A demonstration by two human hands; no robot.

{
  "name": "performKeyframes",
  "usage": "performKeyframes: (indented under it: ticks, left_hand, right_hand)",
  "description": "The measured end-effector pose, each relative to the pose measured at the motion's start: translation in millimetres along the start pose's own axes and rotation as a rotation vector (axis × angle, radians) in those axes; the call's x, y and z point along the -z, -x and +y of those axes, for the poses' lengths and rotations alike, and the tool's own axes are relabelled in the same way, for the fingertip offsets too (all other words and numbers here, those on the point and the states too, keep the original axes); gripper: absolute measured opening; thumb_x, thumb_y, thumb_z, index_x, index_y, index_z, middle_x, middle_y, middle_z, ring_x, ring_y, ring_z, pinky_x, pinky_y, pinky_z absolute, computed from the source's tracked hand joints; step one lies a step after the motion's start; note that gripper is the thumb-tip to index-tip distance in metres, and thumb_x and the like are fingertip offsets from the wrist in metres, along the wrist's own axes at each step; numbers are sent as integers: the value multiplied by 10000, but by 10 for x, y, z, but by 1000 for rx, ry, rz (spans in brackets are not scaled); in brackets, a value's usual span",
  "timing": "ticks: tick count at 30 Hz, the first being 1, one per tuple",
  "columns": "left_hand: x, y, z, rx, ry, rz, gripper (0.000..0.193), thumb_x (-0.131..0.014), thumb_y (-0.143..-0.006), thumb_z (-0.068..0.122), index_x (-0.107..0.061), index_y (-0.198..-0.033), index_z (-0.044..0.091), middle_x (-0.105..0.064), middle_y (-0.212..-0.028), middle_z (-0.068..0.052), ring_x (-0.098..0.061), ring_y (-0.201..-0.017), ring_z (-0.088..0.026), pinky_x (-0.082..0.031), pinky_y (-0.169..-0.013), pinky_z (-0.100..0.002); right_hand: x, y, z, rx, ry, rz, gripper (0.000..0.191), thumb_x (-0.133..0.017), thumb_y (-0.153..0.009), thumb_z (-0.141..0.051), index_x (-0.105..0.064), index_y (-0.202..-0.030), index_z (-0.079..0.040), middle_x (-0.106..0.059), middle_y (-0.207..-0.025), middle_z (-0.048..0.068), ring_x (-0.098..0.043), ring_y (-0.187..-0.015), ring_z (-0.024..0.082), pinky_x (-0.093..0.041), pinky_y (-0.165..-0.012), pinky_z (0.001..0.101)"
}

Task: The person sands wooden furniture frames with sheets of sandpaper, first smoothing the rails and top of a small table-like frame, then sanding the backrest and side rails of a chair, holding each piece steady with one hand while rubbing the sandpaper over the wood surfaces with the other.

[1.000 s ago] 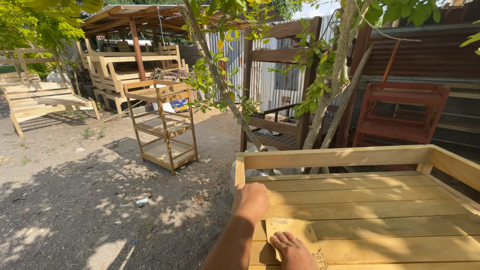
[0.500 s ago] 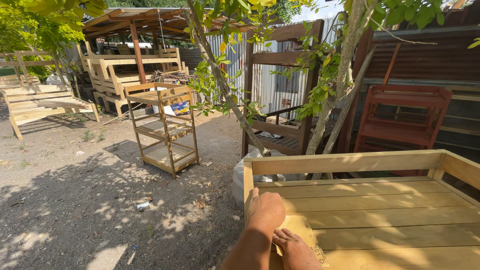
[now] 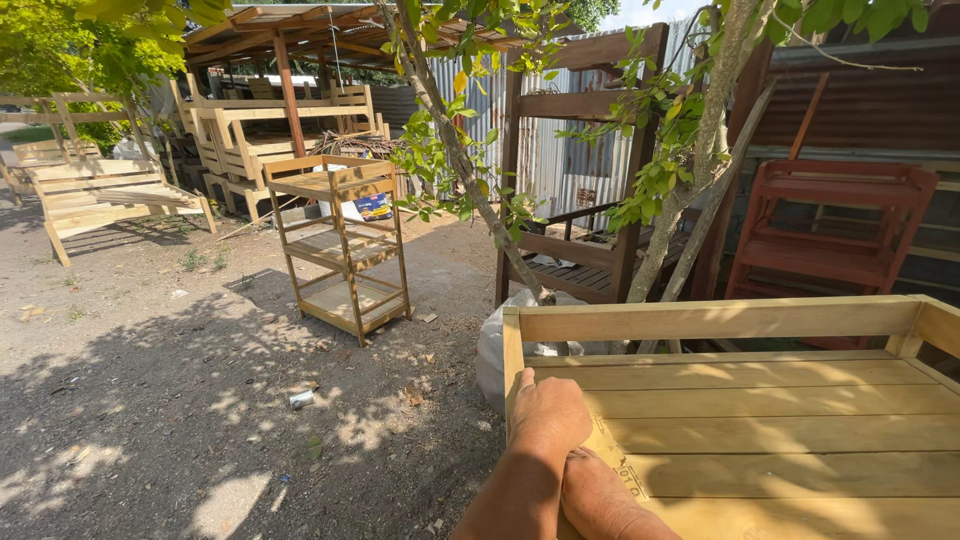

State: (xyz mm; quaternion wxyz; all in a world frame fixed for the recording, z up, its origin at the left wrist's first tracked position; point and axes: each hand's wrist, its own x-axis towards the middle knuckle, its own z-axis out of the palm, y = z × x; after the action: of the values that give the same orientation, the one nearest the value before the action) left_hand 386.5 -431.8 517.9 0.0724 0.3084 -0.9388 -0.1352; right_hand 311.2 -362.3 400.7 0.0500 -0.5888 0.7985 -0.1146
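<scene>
My left hand (image 3: 547, 412) rests with curled fingers on the left rim of a large pale wooden tray-like frame (image 3: 720, 320), near its far left corner. My right hand (image 3: 598, 492) lies just behind it, low in the view, pressing on a sheet of sandpaper (image 3: 612, 452) that sits on the frame's planks. Most of the sheet is hidden under both hands. The frame has slatted boards and raised side rails.
A three-tier wooden cart (image 3: 345, 240) stands on the dirt yard to the left. A white sack (image 3: 500, 345) leans by a thin tree trunk (image 3: 470, 170). Dark brown shelving (image 3: 585, 150), a red wooden rack (image 3: 835, 225) and pale wooden benches (image 3: 100, 195) stand behind.
The view has shifted right and down slightly. My left hand slid forward along the frame's left rim toward the corner, with the right hand following on the sandpaper.
</scene>
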Motion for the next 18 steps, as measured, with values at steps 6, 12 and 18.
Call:
performKeyframes:
  ticks: [6, 12, 18]
  left_hand:
    - [31, 3, 6, 6, -12, -4, 239, -586, -908, 141, -809, -978, 88, -779, -1002, -152, -731, -1028, -266, -279, -1190, -391]
    - [82, -16, 1, 20, 21, 40, 281, -553, -923, 136, -822, -967, 67, -794, -1004, -146, -716, -1048, -237, -277, -1204, -370]
    - [101, -2, -17, 75, 130, 138, 276, -576, -915, 145, -785, -1085, 82, -739, -1170, -129, -570, -1254, -319, -405, -1090, -412]
  right_hand:
    - [102, -332, -249, -27, -174, 21, 366, -486, -973, -259, -613, -1298, -147, -577, -1428, 101, -493, -1370, 300, -382, -1153, 417]
    - [-34, -124, -44, 28, -61, 7, 376, -476, -972, -227, -602, -1324, -180, -553, -1462, 75, -487, -1375, 290, -364, -1166, 417]
    - [62, -340, -245, 4, -123, 33, 399, -466, -971, -195, -590, -1350, -214, -528, -1496, 50, -481, -1380, 280, -346, -1180, 416]
